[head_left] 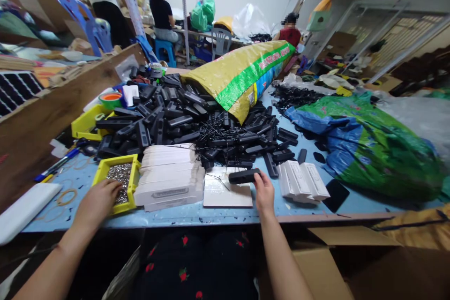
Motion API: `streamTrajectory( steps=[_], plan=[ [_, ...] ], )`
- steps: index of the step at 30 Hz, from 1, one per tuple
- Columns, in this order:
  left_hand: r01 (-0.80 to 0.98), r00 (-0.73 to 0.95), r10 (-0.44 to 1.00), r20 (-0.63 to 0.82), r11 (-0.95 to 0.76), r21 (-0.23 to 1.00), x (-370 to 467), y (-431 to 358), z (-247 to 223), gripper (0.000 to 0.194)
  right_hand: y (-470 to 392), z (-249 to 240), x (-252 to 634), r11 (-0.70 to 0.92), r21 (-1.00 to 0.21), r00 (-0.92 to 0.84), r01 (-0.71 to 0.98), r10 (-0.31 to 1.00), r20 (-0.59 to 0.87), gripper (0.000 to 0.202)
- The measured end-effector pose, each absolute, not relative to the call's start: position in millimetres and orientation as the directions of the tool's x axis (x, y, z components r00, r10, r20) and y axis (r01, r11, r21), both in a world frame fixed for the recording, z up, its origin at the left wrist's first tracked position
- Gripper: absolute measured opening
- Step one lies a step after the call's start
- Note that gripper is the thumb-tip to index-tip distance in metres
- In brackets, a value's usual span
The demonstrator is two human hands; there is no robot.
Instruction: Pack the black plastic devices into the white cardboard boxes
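While the right grip (264,191) is closed on the near end of a long black piece (242,176), the left grip (101,197) dips its fingers into a yellow tray (136,174) of small metal parts (121,172); fingers bent close together, can't tell if they have hold of any. Black piece lies roughly level, just left of the right grip, over a white board (228,198); contact with it unclear. Thin dark strands on the board, by the piece. Right of the right grip: small white boxes (298,180), then a dark flat sheet (336,195). Between the grips: a stack of white cartons (168,171), beside the tray. Beyond both grips: big heap of black pieces (154,124), with a yellow-green sack (228,75) lying at its back. Left of the left grip, white slab (30,208) and rubber band (66,197) on the blue bench (197,215). Far right of the right grip, green-blue bag (386,150).
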State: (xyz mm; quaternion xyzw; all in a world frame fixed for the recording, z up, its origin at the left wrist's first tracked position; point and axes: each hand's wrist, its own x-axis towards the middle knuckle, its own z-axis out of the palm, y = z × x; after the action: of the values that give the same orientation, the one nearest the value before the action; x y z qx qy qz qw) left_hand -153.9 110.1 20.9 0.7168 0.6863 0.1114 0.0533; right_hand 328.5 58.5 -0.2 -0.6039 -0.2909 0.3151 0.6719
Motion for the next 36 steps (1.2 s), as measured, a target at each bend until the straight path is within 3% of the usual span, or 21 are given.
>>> streamTrajectory(
  steps=[3, 5, 6, 8, 10, 12, 15, 18, 22, 28, 30, 32, 34, 36],
  plan=[
    [0.805, -0.210, 0.957, 0.201, 0.052, 0.592, -124, 99, 30, 0.035, 44, 4, 324, 0.113, -0.993, 0.676, 0.024, 0.730, 0.099, 0.045],
    [0.460, -0.287, 0.958, 0.000, 0.138, 0.877, -83, 86, 33, 0.042, 38, 5, 310, 0.162, -0.962, 0.551, 0.221, 0.793, 0.260, 0.037],
    [0.267, -0.216, 0.970, -0.111, 0.169, 0.949, -58, 78, 33, 0.045, 37, 6, 302, 0.195, -0.934, 0.429, 0.298, 0.847, 0.314, 0.033],
    [0.013, -0.044, 0.968, -0.245, 0.246, 0.969, -6, 63, 31, 0.045, 37, 8, 283, 0.256, -0.909, 0.165, 0.329, 0.932, 0.322, 0.028],
    [-0.151, 0.056, 0.951, -0.303, 0.308, 0.939, 37, 51, 28, 0.039, 38, 15, 265, 0.278, -0.943, 0.050, 0.185, 0.955, 0.292, 0.023],
    [-0.249, 0.104, 0.942, -0.319, 0.336, 0.909, 66, 43, 26, 0.035, 39, 28, 249, 0.318, -0.943, 0.159, -0.093, 0.940, 0.301, 0.020],
    [-0.311, 0.140, 0.943, -0.303, 0.333, 0.890, 83, 35, 28, 0.029, 40, 54, 227, 0.433, -0.787, 0.423, -0.439, 0.872, 0.244, 0.013],
    [-0.359, 0.163, 0.941, -0.297, 0.337, 0.870, 86, 31, 31, 0.028, 46, 70, 213, 0.438, -0.694, 0.529, -0.571, 0.843, 0.096, 0.015],
    [-0.417, 0.166, 0.941, -0.295, 0.338, 0.843, 91, 27, 35, 0.032, 53, 66, 209, 0.360, -0.715, 0.542, -0.599, 0.840, -0.031, 0.020],
    [-0.346, 0.126, 0.967, -0.220, 0.251, 0.904, 106, 20, 27, 0.034, 52, 54, 209, 0.314, -0.768, 0.588, -0.559, 0.802, -0.100, 0.021],
    [-0.176, 0.141, 0.982, -0.122, 0.146, 0.973, 97, 22, 21, 0.029, 47, 50, 217, 0.331, -0.796, 0.600, -0.507, 0.798, -0.050, 0.020],
    [0.148, 0.165, 0.985, 0.054, -0.079, 0.986, 73, 28, 11, 0.030, 40, 42, 234, 0.410, -0.840, 0.632, -0.355, 0.768, 0.108, 0.018],
    [0.536, 0.195, 0.948, 0.253, -0.319, 0.782, 37, 36, -2, 0.036, 36, 31, 257, 0.436, -0.892, 0.577, -0.120, 0.762, 0.295, 0.018],
    [0.775, 0.239, 0.908, 0.344, -0.392, 0.495, 0, 44, -16, 0.037, 37, 16, 281, 0.379, -0.924, 0.445, 0.055, 0.819, 0.363, 0.019]
  ],
)
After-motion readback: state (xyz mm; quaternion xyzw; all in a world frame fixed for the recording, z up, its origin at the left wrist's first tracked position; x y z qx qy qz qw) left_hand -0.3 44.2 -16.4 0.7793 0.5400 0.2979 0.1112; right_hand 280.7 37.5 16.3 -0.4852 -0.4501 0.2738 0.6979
